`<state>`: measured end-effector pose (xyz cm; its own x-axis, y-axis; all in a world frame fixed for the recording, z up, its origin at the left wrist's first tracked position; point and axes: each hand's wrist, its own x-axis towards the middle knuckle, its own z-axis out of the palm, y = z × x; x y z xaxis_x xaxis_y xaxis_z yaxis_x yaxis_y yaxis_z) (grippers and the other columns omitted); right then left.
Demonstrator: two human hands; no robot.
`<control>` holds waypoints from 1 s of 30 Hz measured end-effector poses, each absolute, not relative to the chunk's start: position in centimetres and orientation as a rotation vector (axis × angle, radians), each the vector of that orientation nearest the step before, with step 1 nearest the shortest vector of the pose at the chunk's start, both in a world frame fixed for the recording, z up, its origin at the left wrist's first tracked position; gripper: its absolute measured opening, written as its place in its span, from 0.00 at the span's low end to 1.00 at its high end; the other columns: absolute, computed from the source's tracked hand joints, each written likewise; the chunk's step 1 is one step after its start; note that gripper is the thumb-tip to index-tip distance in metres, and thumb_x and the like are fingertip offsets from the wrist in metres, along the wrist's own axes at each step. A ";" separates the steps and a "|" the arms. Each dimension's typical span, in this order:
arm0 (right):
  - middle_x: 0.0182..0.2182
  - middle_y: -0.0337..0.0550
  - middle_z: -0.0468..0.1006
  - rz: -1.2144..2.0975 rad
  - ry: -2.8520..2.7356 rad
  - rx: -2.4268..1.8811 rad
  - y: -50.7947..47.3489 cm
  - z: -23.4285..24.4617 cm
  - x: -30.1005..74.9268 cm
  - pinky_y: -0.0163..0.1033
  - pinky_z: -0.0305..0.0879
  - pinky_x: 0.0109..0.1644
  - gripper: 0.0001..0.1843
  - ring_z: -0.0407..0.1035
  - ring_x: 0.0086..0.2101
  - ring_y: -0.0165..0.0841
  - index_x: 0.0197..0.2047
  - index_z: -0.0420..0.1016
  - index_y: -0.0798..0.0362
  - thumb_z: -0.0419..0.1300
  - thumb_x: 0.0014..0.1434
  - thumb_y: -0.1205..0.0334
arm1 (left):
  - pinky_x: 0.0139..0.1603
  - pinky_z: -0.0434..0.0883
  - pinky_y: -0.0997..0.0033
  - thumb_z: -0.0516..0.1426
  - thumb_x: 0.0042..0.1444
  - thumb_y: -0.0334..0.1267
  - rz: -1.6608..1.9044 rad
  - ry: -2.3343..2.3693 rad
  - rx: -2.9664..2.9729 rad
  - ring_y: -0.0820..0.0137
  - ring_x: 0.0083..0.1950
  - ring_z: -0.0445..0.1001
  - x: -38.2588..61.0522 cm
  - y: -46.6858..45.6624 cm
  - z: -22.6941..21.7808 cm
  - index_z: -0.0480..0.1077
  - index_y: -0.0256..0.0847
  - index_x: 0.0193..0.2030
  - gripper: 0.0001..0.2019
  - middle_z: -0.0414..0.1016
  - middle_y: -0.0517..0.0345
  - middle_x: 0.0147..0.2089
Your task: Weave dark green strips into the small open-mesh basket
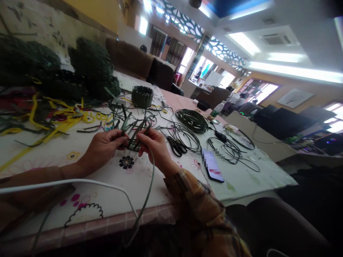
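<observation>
Between my two hands is a small piece of weaving (133, 142) made of dark green flat strips, whose loose ends stick up and away from me. My left hand (108, 143) pinches its left side, thumb and fingers pressed together. At the right side, my right hand (154, 144) is closed on the strips, with thumb and forefinger together. A long green strip (151, 182) runs from my right hand down over the table's front edge. Just right of that hand lie black scissors (177, 146). A finished-looking round woven green basket (142, 96) stands beyond the weaving.
Coils of green strip (191, 120) lie to the right, near a phone (212, 166) with a lit screen. Yellow and green scraps (66, 117) cover the left side, before large dark green woven heaps (89, 60). A white cable (88, 181) crosses in front of my left forearm.
</observation>
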<state>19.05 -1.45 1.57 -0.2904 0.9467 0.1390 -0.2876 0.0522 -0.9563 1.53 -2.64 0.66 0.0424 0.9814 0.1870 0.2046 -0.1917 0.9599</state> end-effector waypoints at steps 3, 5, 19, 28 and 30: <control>0.24 0.31 0.70 1.469 -1.214 -0.782 -1.7 1.8 19.0 0.29 0.63 0.16 0.14 0.59 0.18 0.22 0.34 0.71 0.53 0.69 0.51 0.54 | 0.31 0.71 0.73 0.62 0.51 0.53 1.236 1.243 1.547 0.71 0.28 0.71 1.6 -2.7 0.6 0.75 0.39 0.34 0.17 0.75 0.58 0.29; 0.24 0.31 0.70 1.471 -1.182 -0.816 -1.8 2.0 19.0 0.29 0.61 0.14 0.16 0.59 0.18 0.22 0.36 0.71 0.53 0.69 0.52 0.52 | 0.28 0.68 0.74 0.61 0.51 0.52 1.226 1.258 1.578 0.70 0.28 0.71 1.7 -2.9 0.6 0.76 0.39 0.35 0.16 0.76 0.57 0.29; 0.27 0.33 0.74 1.690 -1.125 -0.672 -0.3 0.6 19.4 0.29 0.60 0.19 0.16 0.59 0.20 0.21 0.38 0.76 0.54 0.72 0.47 0.59 | 0.17 0.57 0.77 0.63 0.49 0.54 1.251 1.274 1.447 0.72 0.22 0.68 1.3 -2.2 -0.1 0.75 0.37 0.38 0.20 0.76 0.55 0.30; 0.30 0.38 0.78 1.678 -1.483 -0.561 0.7 0.5 20.6 0.31 0.69 0.22 0.17 0.67 0.24 0.25 0.38 0.80 0.55 0.73 0.48 0.53 | 0.25 0.69 0.76 0.65 0.48 0.56 1.257 1.233 1.447 0.68 0.29 0.75 1.5 -2.4 -0.2 0.77 0.38 0.37 0.22 0.77 0.56 0.29; 0.30 0.38 0.79 1.670 -1.521 -0.552 0.9 0.5 20.7 0.31 0.70 0.24 0.17 0.67 0.24 0.25 0.38 0.80 0.55 0.73 0.50 0.52 | 0.30 0.72 0.75 0.65 0.48 0.56 1.270 1.204 1.442 0.68 0.31 0.76 1.5 -2.4 -0.4 0.77 0.38 0.37 0.21 0.77 0.56 0.30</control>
